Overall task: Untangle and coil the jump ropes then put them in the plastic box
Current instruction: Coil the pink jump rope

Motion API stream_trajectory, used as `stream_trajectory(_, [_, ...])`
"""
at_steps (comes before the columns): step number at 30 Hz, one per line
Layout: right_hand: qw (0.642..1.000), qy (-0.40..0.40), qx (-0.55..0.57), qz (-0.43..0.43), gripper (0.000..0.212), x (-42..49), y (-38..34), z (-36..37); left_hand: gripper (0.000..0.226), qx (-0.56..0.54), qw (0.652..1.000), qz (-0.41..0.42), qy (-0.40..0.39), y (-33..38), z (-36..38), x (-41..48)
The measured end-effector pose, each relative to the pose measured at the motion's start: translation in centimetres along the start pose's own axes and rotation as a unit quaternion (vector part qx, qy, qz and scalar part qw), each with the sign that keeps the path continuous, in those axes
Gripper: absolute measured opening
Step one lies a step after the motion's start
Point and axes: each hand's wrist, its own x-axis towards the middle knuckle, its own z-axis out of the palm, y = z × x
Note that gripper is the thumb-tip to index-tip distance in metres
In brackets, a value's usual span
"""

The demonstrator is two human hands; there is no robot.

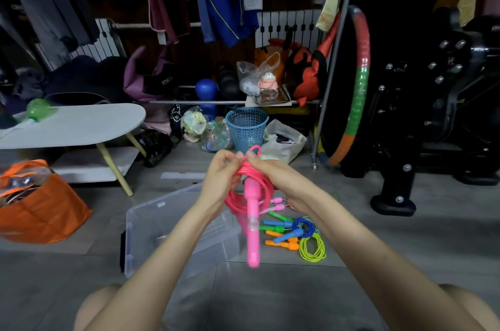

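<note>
Gripping the coiled pink jump rope, both hands pinch its top loop.

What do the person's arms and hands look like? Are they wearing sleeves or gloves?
Both arms are bare from the bottom edge of the picture up to the fingers: no sleeves show. The left hand and right hand wear no gloves, and I see no rings, watch or bracelets.

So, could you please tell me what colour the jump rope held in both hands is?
Bright pink, handle included; the head view shows the jump rope clearly.
</note>
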Motion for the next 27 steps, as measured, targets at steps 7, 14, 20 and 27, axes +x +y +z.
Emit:
stream_trajectory(7, [0.987,0.091,-0.109,-0.072,0.063,0.0,2.4,1.0,0.026,-0.053,0.996,0.014,0.075,0.2,-0.5,1.0])
stream_trajectory(14, [0.989,0.119,0.086,0.005,0.060,0.0,5.5,4.6,0.027,-0.094,0.989,0.041,0.110,1.3,-0.5,1.6])
stream_trajectory(20, [0.997,0.078,-0.011,0.016,0.032,-2.3,4.6,3.8,0.029,0.029,0.986,0.066,0.149,0.4,-3.3,2.9])
stream_trajectory(27, [0.995,-0.040,-0.090,-0.026,0.014,-6.4,2.1,-2.9,0.028,0.123,0.974,0.029,0.190,-1.3,-8.8,3.2])
